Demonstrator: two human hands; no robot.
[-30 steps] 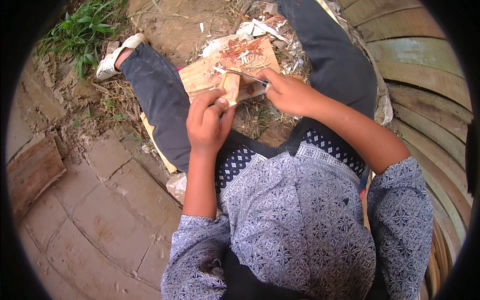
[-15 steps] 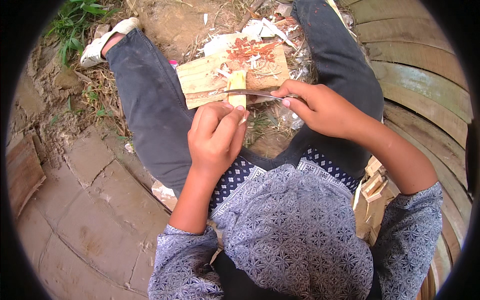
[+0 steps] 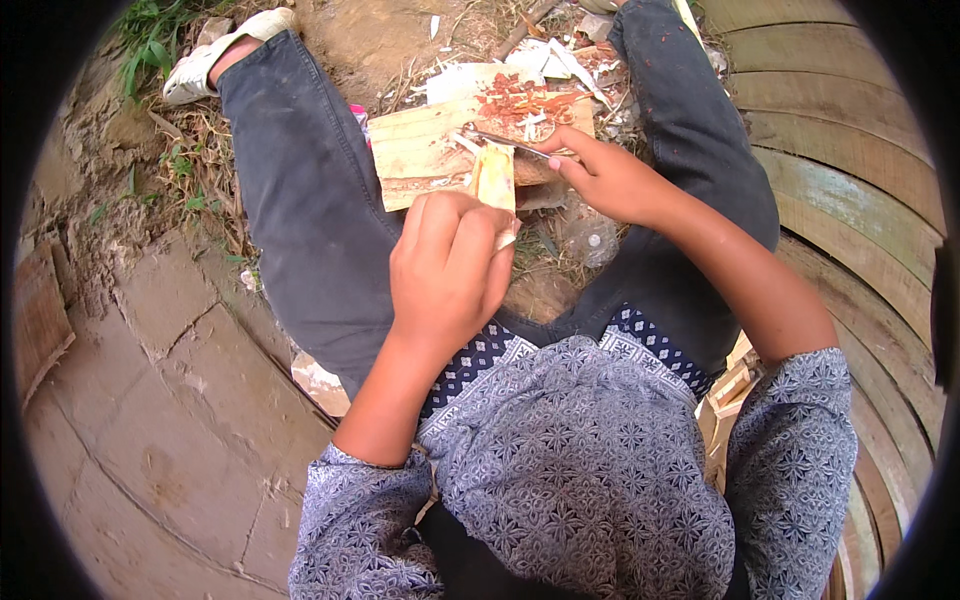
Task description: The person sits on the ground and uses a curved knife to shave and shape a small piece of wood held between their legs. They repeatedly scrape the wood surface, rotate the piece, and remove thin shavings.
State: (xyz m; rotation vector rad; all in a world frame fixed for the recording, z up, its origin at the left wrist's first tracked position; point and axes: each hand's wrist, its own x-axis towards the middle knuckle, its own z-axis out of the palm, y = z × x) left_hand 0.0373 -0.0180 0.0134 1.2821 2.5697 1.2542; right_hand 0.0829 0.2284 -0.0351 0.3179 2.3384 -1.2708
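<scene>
My left hand (image 3: 450,255) is closed around the near end of a pale yellow flat piece (image 3: 494,178), whose exact kind I cannot make out. The piece points away from me, over the near edge of a wooden board (image 3: 420,140). In my right hand (image 3: 610,178), closed on its handle, is a knife (image 3: 510,142). Its thin blade lies across the far end of the yellow piece, with the tip toward the left. My fingers hide most of the handle. Red shavings (image 3: 510,100) and pale peelings lie on the board's far right part.
Wooden planks (image 3: 820,110) run along the right side. Brown paving slabs (image 3: 190,400) lie at the left, grass (image 3: 150,50) at the far left. White scraps (image 3: 540,58) litter the ground beyond the board. Split wood pieces (image 3: 733,385) lie by my right hip.
The knife has moved away from me, from across the middle of the yellow piece to its far end. My left hand has turned slightly, its knuckles now more on top.
</scene>
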